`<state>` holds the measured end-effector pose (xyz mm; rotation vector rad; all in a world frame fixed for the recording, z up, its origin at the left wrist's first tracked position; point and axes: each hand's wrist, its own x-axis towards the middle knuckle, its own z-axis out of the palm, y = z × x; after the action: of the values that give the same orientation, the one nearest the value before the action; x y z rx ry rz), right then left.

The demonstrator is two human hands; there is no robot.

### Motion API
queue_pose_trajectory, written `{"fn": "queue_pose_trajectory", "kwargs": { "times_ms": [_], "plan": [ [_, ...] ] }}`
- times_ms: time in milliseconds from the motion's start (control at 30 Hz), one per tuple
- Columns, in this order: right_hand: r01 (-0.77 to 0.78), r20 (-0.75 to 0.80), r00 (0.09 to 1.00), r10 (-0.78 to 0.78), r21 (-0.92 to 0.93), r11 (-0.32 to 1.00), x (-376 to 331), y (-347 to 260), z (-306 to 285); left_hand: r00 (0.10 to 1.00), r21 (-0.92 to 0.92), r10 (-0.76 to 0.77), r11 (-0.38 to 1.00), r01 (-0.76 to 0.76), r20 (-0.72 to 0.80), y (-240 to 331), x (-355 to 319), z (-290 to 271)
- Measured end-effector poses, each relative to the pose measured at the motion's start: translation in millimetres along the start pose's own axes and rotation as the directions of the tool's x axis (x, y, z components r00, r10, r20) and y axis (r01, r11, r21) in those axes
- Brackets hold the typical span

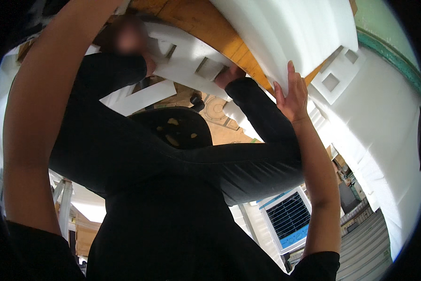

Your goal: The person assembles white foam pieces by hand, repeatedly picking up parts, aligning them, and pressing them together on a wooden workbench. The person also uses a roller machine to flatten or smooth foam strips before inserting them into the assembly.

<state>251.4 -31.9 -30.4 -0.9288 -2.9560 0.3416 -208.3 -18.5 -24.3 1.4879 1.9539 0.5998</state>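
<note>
My right hand (293,96) rests against the lower edge of a big white foam sheet (295,33). Its fingers point upward and look stretched out, with the thumb apart. The sheet curves over a brown wooden tabletop (206,21). My left forearm (41,107) runs up the left side and leaves at the top edge, so the left hand is out of the picture. Close to the right hand is a white foam piece with square cutouts (320,89). Another white foam piece with square openings (184,64) lies below the tabletop, by my feet.
My bent legs (262,161) in black trousers fill the middle. Between them is a black seat with worn patches (187,124). A white-and-blue appliance with a dark grille (288,218) stands at lower right. White foam sheets (388,107) line the right, below a green wall (384,23).
</note>
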Motion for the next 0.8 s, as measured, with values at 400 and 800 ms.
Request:
{"fn": "queue_pose_trajectory", "kwargs": {
  "times_ms": [400,800],
  "plan": [
    [0.005,-0.096,0.995,-0.007,-0.015,1.0,0.8,3.6,10.3,0.999,-0.066,0.041,0.997,-0.043,-0.035,26.9,-21.0,-4.1],
    [0.019,-0.091,0.996,-0.018,0.013,1.0,-6.0,9.0,20.5,0.997,-0.178,-0.052,0.982,0.06,0.049,25.0,-7.8,10.5]
  ]
}}
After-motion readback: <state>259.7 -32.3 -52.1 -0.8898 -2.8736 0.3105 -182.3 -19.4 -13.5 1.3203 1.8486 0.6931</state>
